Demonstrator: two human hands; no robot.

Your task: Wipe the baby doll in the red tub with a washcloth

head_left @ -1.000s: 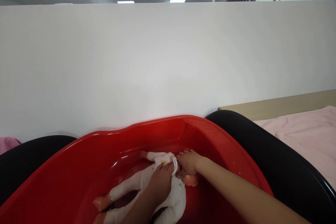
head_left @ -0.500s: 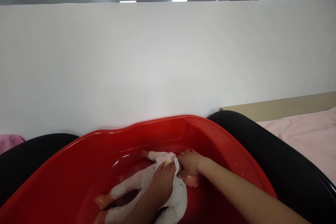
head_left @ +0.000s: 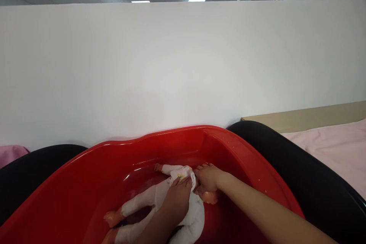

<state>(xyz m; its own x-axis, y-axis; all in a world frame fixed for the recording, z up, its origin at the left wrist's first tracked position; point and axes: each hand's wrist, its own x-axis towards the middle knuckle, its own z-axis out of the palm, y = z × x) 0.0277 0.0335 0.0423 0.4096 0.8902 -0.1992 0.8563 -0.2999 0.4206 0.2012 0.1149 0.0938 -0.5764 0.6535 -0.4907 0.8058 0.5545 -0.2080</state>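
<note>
A baby doll in a white outfit lies in a red baby bathtub, legs toward the lower left and head toward the right. My left hand rests on the doll's chest, fingers extended beside the white folded collar. Part of the torso is hidden beneath that hand and forearm. My right hand curves over the doll's head, covering most of it. One bare doll hand shows below my right wrist. The other arm stretches out in its sleeve toward the far side of the tub.
Black curved shapes flank the tub on either side. Behind it stands a white partition. A pink sheet with a wooden board behind it lies at the right, and pink cloth shows at the far left.
The view has shifted very slightly. Both hands and the doll keep the same positions relative to each other.
</note>
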